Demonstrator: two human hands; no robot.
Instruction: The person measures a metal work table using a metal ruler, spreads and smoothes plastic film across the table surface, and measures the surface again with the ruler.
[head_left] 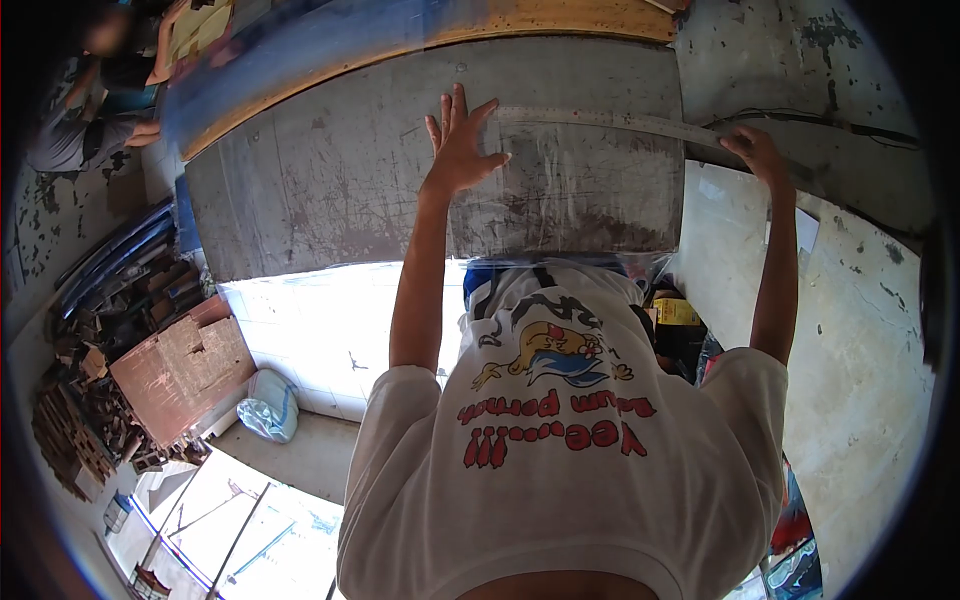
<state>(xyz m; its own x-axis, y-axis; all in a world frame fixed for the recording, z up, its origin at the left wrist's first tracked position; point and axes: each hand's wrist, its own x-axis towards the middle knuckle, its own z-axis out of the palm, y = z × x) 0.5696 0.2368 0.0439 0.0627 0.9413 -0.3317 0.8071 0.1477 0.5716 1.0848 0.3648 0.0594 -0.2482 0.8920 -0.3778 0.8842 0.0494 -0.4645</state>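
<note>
A long thin ruler (610, 120) lies near the far part of the grey worktable (330, 190) and reaches past its right edge. My left hand (460, 150) is spread over the table, its fingers apart, with the index fingertip at the ruler's left end. At the right, beyond the table edge, my right hand (757, 152) has its thumb and fingers closed on the ruler's other end. Scratches and brown stains mark the tabletop.
Blue material (340, 50) with a wooden edge runs along the table's far side. Another person (90, 140) is at the upper left. Wood scraps (75, 430), a brown board (185, 370) and a plastic sack (268, 405) are at the left. A pale wall stands right.
</note>
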